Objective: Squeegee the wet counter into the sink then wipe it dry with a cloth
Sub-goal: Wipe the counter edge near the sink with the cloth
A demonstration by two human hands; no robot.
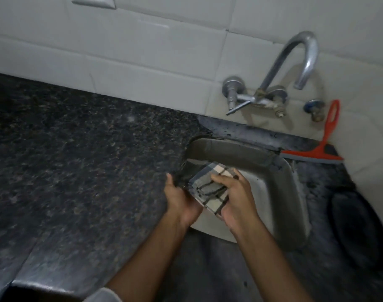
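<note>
Cloth (210, 190) between both hands (checked, folded) above sink (293, 192)

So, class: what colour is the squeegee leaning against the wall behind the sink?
Red-orange squeegee with a grey blade, seen in the head view.

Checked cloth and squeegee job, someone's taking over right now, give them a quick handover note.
Left hand and right hand: both gripping the folded checked cloth, held above the sink's left edge.
Squeegee: set down at the sink's back right corner, handle leaning on the wall tiles.
Done: squeegeeing looks finished, judging by the parked tool.
Left: wipe the dark granite counter dry; whether it is wet can't be told here. Tap shows no water running.
</note>
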